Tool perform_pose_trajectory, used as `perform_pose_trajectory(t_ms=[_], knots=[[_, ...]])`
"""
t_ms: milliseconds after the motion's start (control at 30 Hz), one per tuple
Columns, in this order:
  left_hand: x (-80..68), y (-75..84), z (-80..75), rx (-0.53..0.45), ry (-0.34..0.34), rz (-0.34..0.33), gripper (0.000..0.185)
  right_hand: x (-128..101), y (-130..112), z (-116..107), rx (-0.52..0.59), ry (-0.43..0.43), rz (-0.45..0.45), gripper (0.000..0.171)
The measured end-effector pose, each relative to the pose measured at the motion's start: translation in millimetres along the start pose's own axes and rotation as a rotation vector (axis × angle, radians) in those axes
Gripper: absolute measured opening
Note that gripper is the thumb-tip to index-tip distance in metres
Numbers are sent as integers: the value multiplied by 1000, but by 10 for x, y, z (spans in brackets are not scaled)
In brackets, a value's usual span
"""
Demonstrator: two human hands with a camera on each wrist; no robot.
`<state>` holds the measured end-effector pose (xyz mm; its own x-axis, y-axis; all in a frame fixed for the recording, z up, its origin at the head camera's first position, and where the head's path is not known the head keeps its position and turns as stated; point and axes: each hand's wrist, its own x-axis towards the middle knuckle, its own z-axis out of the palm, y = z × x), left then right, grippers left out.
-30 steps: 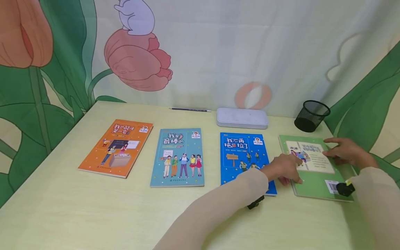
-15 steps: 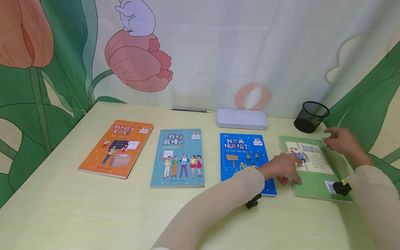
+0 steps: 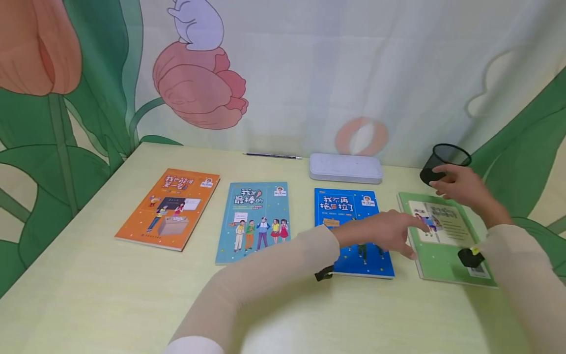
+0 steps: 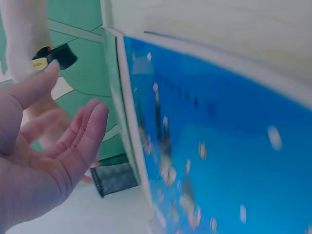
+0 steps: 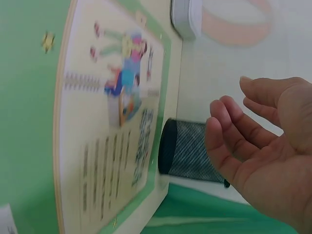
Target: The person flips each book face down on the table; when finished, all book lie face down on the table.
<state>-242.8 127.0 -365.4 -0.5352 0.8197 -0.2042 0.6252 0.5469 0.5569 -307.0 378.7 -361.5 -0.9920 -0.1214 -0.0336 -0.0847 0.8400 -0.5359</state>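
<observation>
Pale yellow-green tabletop [image 3: 110,305], printed tulip curtain [image 3: 309,73] behind. Four books in a row, flat: orange book [image 3: 168,209] far left, teal book [image 3: 253,221], blue book [image 3: 349,216], green book [image 3: 438,241] far right, back cover up. White case [image 3: 346,168] behind blue book; black mesh cup [image 3: 444,160] behind green book, near the right corner; pencil [image 3: 271,156] along the back edge.

Left hand [image 3: 389,233] over the gap between blue and green books, fingers straight, fingertips at green book's left edge, grasping nothing. Right hand [image 3: 457,187] raised above green book's far end, just before mesh cup, fingers relaxed, released.

Head view: left forearm hides blue book's lower part. Left wrist view: blurred blue cover, green book's edge beside it. Right wrist view: loose palm, cup just behind book's far edge.
</observation>
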Motion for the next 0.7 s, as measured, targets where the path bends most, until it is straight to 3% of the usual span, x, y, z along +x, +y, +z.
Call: perform_pose_trajectory(t_ms=[167,333,533,700], knots=[[-238,-101,-110,32,-5,95,72,39,-173,64,27,-62,-26,65],[-476,-274,-107,79,-7,123,72,73,-370,173,9,-108,-53,62],[-750,-442,-51,226,0,132,67,92,-521,315,-60,-159,-68,74],[-950,-579,-6,321,14,121,66,117,-638,435,-52,-194,-85,78]])
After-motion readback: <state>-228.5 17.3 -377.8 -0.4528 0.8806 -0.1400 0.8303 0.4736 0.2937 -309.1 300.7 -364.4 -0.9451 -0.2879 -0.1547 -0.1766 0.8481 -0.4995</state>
